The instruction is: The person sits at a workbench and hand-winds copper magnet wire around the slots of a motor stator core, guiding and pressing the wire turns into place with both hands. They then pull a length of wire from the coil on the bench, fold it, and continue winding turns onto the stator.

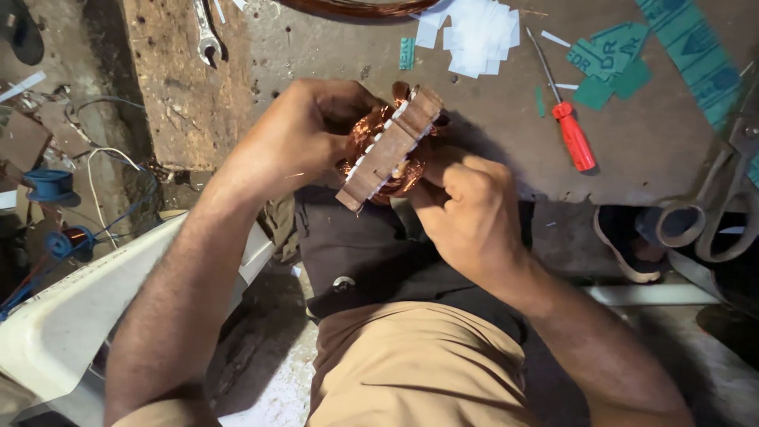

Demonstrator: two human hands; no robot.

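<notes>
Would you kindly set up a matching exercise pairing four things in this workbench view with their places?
Things:
1. screwdriver
2. wrench
3. scissors
4. copper-wound motor core

Places:
A. top left of the bench
B. held between both hands
C. right edge of the bench
D. right of the hands, red handle toward the person

Pairs: 1-D, 2-A, 3-C, 4-B. The left hand and right hand both grip the core.

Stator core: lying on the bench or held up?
Held up. Both hands, left and right, grip the stator core, tilted, off the workbench.
</notes>
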